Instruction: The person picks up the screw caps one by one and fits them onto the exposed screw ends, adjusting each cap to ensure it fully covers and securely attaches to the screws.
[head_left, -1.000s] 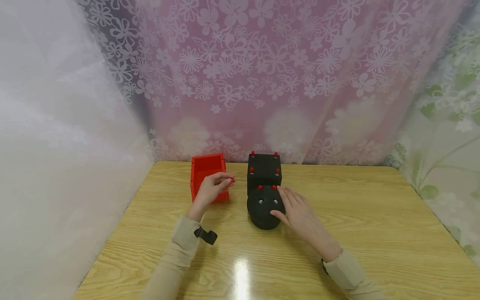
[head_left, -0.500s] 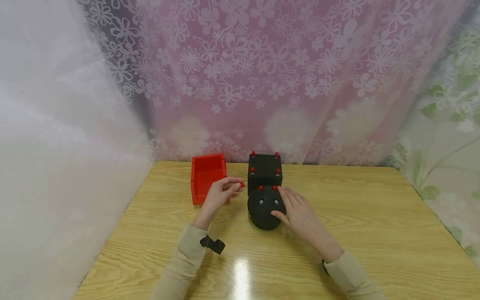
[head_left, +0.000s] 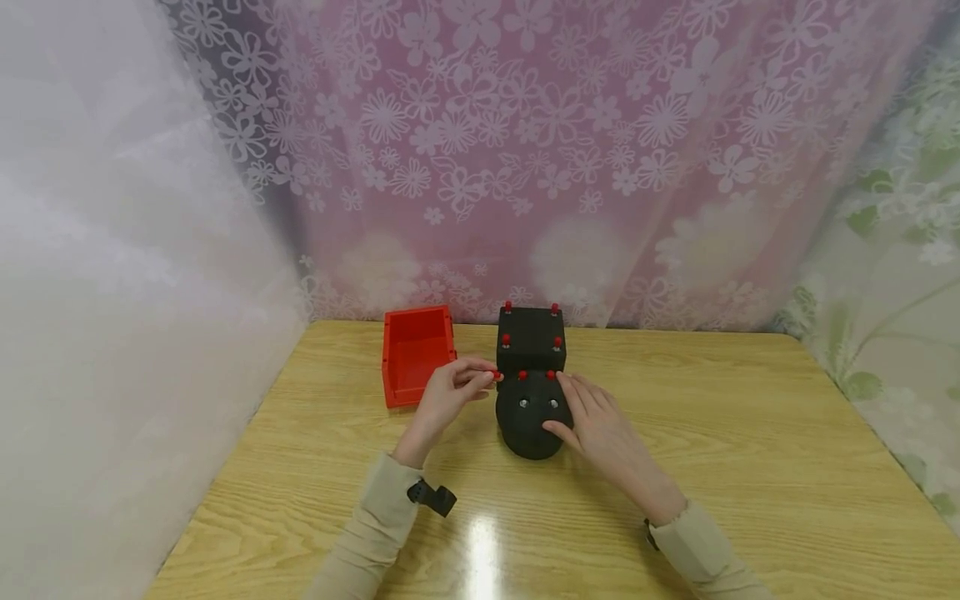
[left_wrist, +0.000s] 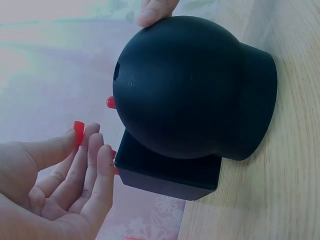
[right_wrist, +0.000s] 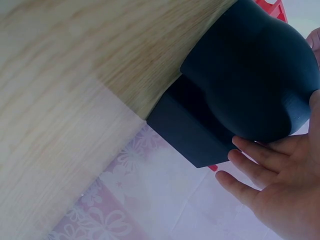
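Observation:
Near the middle of the table stands a black ball-shaped block on a short round base [head_left: 532, 433]. A black box-shaped block [head_left: 531, 329] stands right behind it. Small red caps sit on both: several on the box, two on the ball, such as this cap [head_left: 522, 375]. Two bare metal studs [head_left: 524, 403] show on the ball's top. My left hand [head_left: 447, 396] pinches another small red cap [left_wrist: 78, 132] between thumb and fingertips, just left of the ball and apart from it. My right hand [head_left: 600, 425] rests on the ball's right side, fingers fairly straight [right_wrist: 270, 157].
An open red bin [head_left: 416, 350] stands to the left, close behind my left hand; its front portion is partly hidden by the hand. A pale wooden table [head_left: 720, 433] lies under everything. A pink flowered curtain [head_left: 480, 208] hangs at the table's far edge.
My left hand has moved right, from in front of the red bin to beside the ball, with the red cap still pinched. The right hand has stayed on the ball.

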